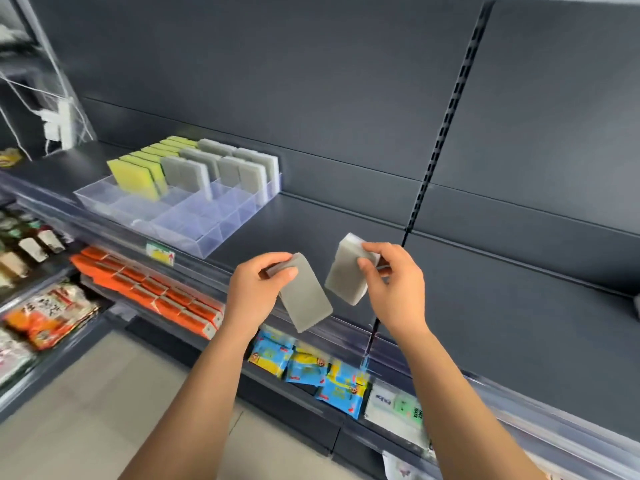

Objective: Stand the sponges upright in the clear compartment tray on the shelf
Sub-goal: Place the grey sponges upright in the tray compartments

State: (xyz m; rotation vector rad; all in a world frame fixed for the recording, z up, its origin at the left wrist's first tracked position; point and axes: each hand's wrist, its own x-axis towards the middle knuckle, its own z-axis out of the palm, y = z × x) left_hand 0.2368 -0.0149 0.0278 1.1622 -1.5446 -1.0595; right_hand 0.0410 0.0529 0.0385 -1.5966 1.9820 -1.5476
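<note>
Fingers (284, 271) of L hand (258, 289) pinch one grey sponge (306, 301) by its top end. R hand (394, 285) grips a second grey sponge (346, 275) the same way. Both are held in the air in front of the shelf (346, 216), well apart from the clear tray (194, 233) off to the left. Tray's back compts are filled: yellow-green row (138, 171) on its left, grey rows (221, 164) beside it, all upright. Front compts look empty. I judge the job approx halfway — these two aren't placed yet, and several front slots are left to fill. How many more sponges wait, can't tell.
</note>
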